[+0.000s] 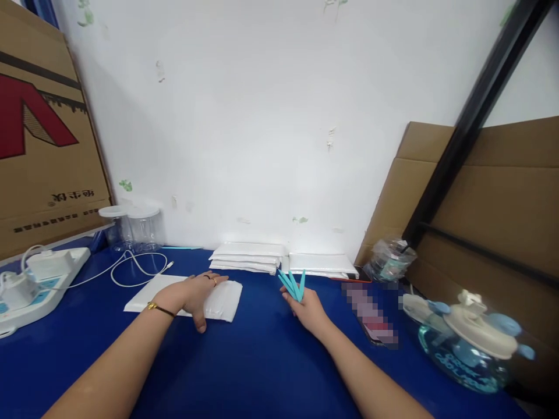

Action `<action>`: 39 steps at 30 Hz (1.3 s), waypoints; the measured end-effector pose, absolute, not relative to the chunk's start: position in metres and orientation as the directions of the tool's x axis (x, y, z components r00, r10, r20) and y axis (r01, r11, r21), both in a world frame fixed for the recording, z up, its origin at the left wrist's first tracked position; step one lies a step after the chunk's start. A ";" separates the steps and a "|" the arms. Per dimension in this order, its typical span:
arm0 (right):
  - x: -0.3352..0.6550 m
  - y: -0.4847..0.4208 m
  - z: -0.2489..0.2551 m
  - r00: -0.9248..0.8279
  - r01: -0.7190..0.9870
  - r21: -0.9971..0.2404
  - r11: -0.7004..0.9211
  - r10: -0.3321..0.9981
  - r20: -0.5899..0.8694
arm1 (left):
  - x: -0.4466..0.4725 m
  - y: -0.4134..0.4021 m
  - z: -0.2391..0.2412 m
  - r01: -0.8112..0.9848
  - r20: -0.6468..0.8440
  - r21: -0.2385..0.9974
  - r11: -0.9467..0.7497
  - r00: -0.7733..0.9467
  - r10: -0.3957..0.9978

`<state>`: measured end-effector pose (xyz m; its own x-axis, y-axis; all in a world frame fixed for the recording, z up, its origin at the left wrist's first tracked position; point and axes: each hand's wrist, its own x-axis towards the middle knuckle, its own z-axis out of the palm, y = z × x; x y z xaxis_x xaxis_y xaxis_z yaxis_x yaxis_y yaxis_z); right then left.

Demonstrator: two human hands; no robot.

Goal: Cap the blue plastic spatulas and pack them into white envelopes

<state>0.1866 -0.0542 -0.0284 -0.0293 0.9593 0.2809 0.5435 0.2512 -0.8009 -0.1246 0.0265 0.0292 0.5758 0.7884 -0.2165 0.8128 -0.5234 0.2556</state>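
Sticks [297, 292], a small teal bunch, stand fanned in the right hand [309, 309], up off the blue table [244, 366] near its middle! Fingers and thumb close tightly on the lower ends, tips splayed up and toward the wall; the exact count is hard to call.

Over to the left hand [197, 294], wide open, palm down across a white packet [227, 298], fingers reaching forward, thumb spread well out and down past the near edge. It grasps nothing visibly, and how firmly it presses, I cannot tell. On that wrist, a dark bracelet [162, 309] with gold on it.

Just beyond the hands, along the wall [244, 128], two stacks of white packets side by side: the left stack [247, 256] the taller, the right stack [323, 263] lower.

Out to the right, a flat phone-like slab [371, 317], its face pixelated; behind it a plastic-wrapped cup [391, 261], and nearer, a clear pot [478, 355] under a beige lid, cardboard [515, 203] rising behind. Far left, a power strip [77, 266] carrying plugs, a white cable [168, 266] looping toward the packet, two lidded jars [146, 231], and a big printed box [48, 186]!
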 end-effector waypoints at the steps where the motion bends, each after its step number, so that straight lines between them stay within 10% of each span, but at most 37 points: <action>1: 0.189 -0.056 -0.025 -0.037 0.623 -0.740 0.254 0.954 0.297 | -0.129 0.027 0.024 0.806 -0.214 0.263 -0.531 0.585 0.782; 8: 0.195 -0.064 0.001 -0.129 0.964 -0.196 0.179 0.962 0.242 | -0.114 0.009 0.030 0.694 0.007 0.371 -0.617 0.662 0.750; 19: 0.209 -0.071 0.131 -0.269 0.953 0.214 0.215 0.925 0.268 | -0.062 0.019 0.081 0.037 0.272 0.896 -0.442 0.742 0.613; 29: 0.184 -0.077 0.202 -0.411 0.725 0.653 0.217 0.898 0.158 | -0.020 0.012 0.070 -0.250 0.360 0.929 -0.272 0.774 0.521; 39: 0.135 -0.092 0.237 -0.530 0.521 0.822 0.230 0.842 0.100 | -0.017 0.016 0.055 -0.364 0.369 0.921 -0.136 0.708 0.602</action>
